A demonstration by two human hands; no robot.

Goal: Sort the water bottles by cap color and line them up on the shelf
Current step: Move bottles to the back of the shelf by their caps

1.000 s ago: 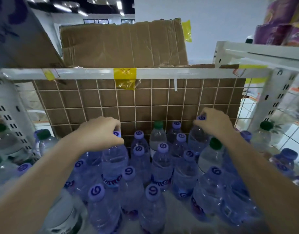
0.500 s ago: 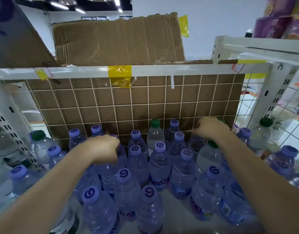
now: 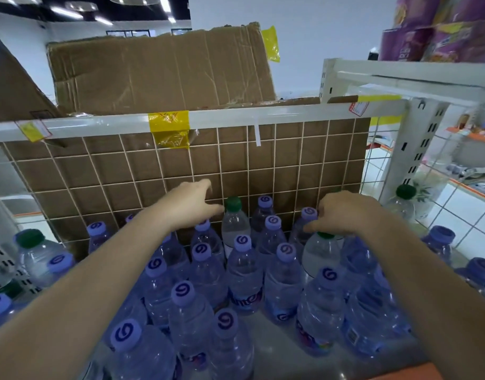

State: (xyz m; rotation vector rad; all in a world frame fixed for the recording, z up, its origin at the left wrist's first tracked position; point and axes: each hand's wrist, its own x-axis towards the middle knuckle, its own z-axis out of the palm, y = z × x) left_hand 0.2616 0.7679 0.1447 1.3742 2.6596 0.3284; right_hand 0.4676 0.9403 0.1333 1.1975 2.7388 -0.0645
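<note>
Your left hand [image 3: 192, 207] has left the bottle it gripped at left centre and now reaches into the back row at the frame's centre with loose, spread fingers, its fingertips just beside the green-capped bottle [image 3: 234, 216] standing against the wire grid [image 3: 248, 171]. Your right hand [image 3: 342, 215], well apart at right of centre, stays curled, fingers and thumb pinching the neck of the purple-capped bottle [image 3: 308, 213].

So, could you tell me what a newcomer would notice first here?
Purple-capped bottles crowd the shelf. The left hand reaches open toward the back green-capped bottle, while the right hand grips the top of the nearer green-capped bottle. Crumpled cardboard stands behind the wire grid.
</note>
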